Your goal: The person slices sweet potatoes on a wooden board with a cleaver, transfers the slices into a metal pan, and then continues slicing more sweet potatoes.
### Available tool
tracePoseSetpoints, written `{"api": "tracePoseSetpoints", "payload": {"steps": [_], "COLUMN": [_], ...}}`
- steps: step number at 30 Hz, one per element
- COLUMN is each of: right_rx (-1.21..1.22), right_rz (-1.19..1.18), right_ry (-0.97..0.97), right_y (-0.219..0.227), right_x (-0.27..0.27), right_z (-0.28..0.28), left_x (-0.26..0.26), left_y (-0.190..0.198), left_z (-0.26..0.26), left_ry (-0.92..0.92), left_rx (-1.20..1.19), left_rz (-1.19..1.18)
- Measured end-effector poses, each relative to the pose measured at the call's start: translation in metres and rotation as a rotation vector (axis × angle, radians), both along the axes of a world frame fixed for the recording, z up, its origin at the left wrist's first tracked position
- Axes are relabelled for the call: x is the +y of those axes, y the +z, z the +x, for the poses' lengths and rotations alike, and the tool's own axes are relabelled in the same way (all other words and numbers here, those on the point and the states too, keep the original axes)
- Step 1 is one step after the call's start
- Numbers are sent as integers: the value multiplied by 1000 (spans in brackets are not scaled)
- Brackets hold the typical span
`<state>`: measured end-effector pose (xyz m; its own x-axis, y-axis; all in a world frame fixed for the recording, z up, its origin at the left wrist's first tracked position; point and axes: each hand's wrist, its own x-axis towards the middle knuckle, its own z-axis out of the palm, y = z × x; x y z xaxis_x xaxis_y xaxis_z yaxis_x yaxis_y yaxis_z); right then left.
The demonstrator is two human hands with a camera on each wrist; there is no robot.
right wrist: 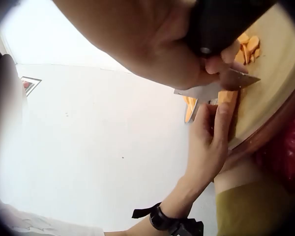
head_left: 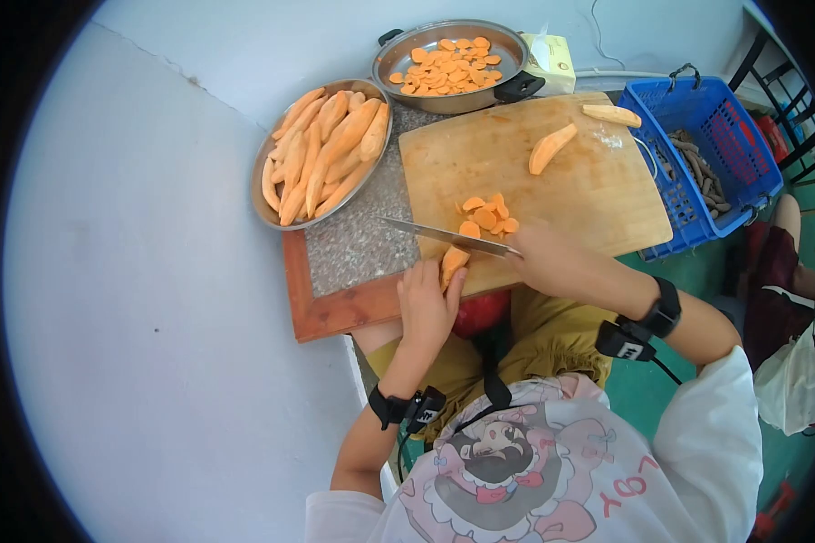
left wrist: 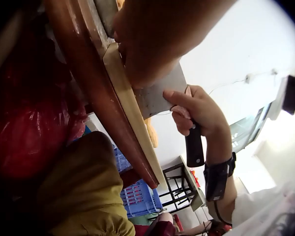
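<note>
My right hand [head_left: 545, 258] grips the black handle [left wrist: 194, 147] of a broad kitchen knife [head_left: 430, 232]. Its blade crosses the front of the wooden cutting board [head_left: 611, 204], right at the cut end of a peeled sweet potato [head_left: 455, 261]. With fingers and thumb around it, my left hand [head_left: 426, 303] holds that piece at the board's near edge. Thin orange slices [head_left: 485, 217] lie in a small heap just beyond the blade. Farther back on the board are two peeled sweet potato pieces, one [head_left: 552, 148] near the middle and another [head_left: 612, 115] at the far right corner.
An oval metal dish [head_left: 261, 201] of peeled sweet potatoes stands left of the board. Behind it is a black-handled pan [head_left: 391, 61] containing slices, beside a tissue pack [head_left: 557, 68]. A blue plastic basket [head_left: 697, 217] with unpeeled roots stands right. A wall [head_left: 154, 271] borders the left.
</note>
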<state>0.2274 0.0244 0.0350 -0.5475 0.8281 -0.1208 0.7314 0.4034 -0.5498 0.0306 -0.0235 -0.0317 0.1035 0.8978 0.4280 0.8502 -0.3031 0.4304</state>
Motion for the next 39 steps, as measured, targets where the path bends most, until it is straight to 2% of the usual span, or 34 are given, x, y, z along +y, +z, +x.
{"api": "tracePoseSetpoints", "payload": {"steps": [3, 7, 10, 16, 18, 23, 28, 30, 33, 39], "right_rx": [17, -178, -146, -349, -84, -91, -61, -69, -94, -119], "right_rz": [118, -25, -11, 78, 130, 119, 97, 235, 251, 195], "right_ry": [-7, 3, 46, 52, 132, 80, 122, 217, 224, 243], "right_y": [-5, 14, 14, 12, 8, 42, 31, 24, 24, 22], "right_x": [-9, -15, -14, -4, -2, -19, -30, -29, -27, -25], "right_z": [20, 14, 8, -5, -1, 1, 6, 8, 9, 10], "left_x": [-3, -10, -11, -9, -12, -21, -22, -21, -23, -24], "left_y": [-7, -14, -13, -14, -9, -8, -9, -11, -12, -13], "left_z": [-1, 1, 4, 5, 6, 12, 12, 12, 11, 11], "left_ry": [32, 81, 102, 121, 142, 197, 202, 180, 176, 170], "left_rx": [-68, -148, -132, -148, -185, -180, -106, -122, -99, -66], "left_rz": [-20, -74, -46, 55, -18, -5, -42, 35, -7, -10]}}
